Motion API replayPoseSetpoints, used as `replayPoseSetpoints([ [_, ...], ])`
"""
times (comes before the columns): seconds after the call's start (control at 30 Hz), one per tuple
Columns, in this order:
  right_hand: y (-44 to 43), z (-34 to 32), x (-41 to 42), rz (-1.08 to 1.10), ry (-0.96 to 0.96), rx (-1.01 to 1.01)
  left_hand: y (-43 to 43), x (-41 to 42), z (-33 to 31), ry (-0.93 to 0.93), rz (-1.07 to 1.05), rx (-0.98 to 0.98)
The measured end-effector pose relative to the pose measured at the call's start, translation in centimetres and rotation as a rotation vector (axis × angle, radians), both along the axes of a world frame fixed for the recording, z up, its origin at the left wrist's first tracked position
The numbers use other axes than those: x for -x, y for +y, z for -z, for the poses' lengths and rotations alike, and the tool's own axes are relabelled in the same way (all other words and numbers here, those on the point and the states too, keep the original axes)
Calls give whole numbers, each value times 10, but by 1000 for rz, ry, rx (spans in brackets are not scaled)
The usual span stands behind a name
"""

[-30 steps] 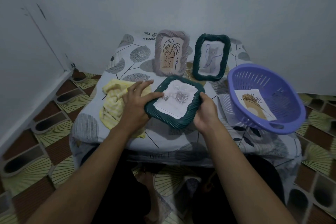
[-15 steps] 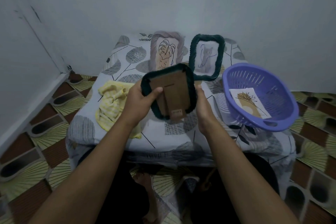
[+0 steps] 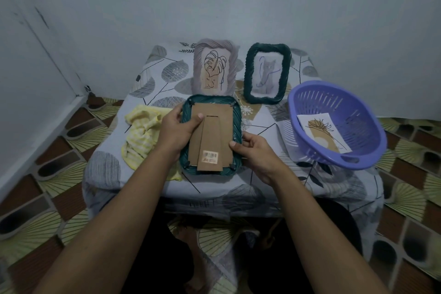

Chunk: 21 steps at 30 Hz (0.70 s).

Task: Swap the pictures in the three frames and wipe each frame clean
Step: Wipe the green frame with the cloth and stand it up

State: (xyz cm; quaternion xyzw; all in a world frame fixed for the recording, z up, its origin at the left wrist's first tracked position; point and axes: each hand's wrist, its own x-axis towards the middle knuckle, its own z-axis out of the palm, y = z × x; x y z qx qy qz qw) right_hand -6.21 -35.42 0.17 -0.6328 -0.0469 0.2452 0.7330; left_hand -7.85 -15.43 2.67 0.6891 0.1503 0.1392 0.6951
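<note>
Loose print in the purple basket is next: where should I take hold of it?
Probably pinch the print by its upper-left corner, reaching from above through the open top of the basket: it lies flat against the sloped wall, so only a corner offers purchase.

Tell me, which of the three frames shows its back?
The nearest green frame, cardboard back up; the grey frame and the far green frame stand upright, pictures showing.

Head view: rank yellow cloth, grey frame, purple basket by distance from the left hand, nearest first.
From the left hand, which grips the face-down green frame:
1. Yellow cloth: right beside the hand, on its left.
2. Grey frame: standing farther back, slightly right.
3. Purple basket: far across on the right.
</note>
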Motion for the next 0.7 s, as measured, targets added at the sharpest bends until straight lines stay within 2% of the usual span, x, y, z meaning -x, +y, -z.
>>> replayPoseSetpoints([
  [0.13,-1,1,2,51,4,-32,-2,-2,0,42,-37,-193],
  [0.2,-1,2,1,86,-11,-42,-3,-3,1,58,-91,-390],
  [0.3,0,5,2,147,-24,-52,-12,2,-1,-39,-167,-698],
  [0.37,1,7,2,189,-27,-52,-21,8,-5,-76,-86,-749],
  [0.5,4,8,0,241,-51,-33,-38,18,0,50,141,-823],
  [0.63,6,10,-2,258,-62,-25,-45,19,0,140,148,-898],
  [0.7,7,11,-1,251,-69,-31,-47,18,-5,180,114,-1004],
])
